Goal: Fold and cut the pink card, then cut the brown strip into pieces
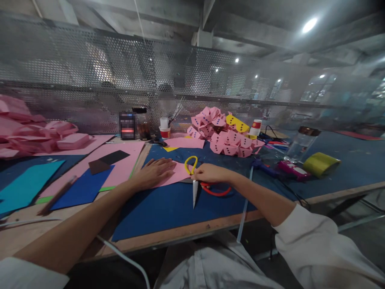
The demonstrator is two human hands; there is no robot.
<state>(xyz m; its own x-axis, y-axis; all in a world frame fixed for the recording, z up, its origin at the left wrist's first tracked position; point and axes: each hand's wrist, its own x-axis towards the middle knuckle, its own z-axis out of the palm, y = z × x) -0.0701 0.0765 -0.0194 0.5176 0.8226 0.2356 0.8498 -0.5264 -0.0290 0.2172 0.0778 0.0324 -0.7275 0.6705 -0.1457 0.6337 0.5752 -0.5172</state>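
Note:
My left hand (156, 172) lies flat with its fingers stretched over a piece of pink paper (177, 171) on the blue mat (156, 212). My right hand (210, 173) is closed round the middle of a pair of scissors (195, 194). One scissor handle is yellow and sticks up; the other is red and sits below the hand. The blades are spread, one pointing toward the table's front edge and one leftward along the paper. My fingers hide the pivot, and whether they also pinch the paper's end I cannot tell.
Behind the hands is a heap of dotted pink paper pieces (210, 124). Coloured sheets, including a blue one (87, 186), lie left beside a brown stick-like piece (57, 196). A clear jar (302, 144), yellow tape roll (321, 164) and pink device (293, 170) stand right. A perforated metal screen (120, 64) rises behind.

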